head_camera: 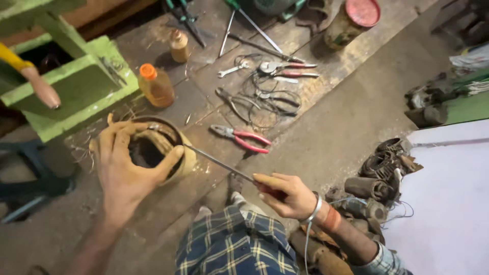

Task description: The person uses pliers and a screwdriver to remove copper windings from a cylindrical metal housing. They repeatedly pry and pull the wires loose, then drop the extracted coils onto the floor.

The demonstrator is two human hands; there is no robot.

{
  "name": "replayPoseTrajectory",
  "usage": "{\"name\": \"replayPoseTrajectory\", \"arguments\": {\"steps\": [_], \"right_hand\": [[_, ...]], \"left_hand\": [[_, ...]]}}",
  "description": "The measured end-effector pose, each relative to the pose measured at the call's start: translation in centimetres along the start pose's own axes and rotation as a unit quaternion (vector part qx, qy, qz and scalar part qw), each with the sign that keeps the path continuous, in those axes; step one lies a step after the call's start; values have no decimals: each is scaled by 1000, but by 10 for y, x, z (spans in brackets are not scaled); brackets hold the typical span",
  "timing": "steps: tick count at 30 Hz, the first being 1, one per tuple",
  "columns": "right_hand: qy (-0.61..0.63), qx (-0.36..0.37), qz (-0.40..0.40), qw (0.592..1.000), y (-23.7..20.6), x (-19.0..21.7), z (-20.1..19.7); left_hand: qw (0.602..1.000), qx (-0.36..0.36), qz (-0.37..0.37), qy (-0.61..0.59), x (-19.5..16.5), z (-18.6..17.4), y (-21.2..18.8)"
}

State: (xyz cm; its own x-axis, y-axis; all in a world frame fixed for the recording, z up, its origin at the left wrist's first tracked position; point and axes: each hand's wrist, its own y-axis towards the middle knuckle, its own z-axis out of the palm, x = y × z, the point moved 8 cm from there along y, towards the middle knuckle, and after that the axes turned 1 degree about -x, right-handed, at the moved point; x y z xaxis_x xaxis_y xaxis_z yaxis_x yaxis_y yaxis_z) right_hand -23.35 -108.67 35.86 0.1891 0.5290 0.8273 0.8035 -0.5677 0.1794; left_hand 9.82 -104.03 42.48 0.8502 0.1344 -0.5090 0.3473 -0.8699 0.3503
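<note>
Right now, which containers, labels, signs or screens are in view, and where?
Amber plastic bottle with orange cap: beside the green frame.
Small tan bottle: farther back on the floor.
Round can with red lid: top right, grimy sides.
No signs or screens visible.

You are in a repair workshop: red-handled pliers [240, 138], a spanner [233, 69] and wire loops [270, 104] strew the grimy floor at upper centre, old motor parts [379, 181] heaped at right.
</note>
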Motion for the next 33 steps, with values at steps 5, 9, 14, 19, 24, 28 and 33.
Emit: {"name": "replayPoseTrajectory", "arguments": {"steps": [5, 9, 14, 19, 24, 28, 33], "right_hand": [[94, -121, 224, 963, -49, -73, -6], [193, -277, 273, 901, -93, -117, 2], [217, -273, 303, 887, -103, -145, 8], [167, -170, 215, 947, -55, -147, -4], [109, -167, 78, 977, -21, -130, -20], [120, -192, 117, 967, -12, -137, -16], [-13, -149, 114, 982, 3, -122, -28]], "left_hand": [[976, -115, -159, 99, -28, -12, -16], [970, -149, -188, 24, -17, -12, -30], [987, -138, -80, -23, 7, -6, -36], [977, 95, 61, -182, 39, 0, 3], [972, 210, 85, -61, 17, -14, 13], [983, -21, -123, 132, -26, -16, -17], [955, -202, -159, 151, -43, 23, -32]]}}
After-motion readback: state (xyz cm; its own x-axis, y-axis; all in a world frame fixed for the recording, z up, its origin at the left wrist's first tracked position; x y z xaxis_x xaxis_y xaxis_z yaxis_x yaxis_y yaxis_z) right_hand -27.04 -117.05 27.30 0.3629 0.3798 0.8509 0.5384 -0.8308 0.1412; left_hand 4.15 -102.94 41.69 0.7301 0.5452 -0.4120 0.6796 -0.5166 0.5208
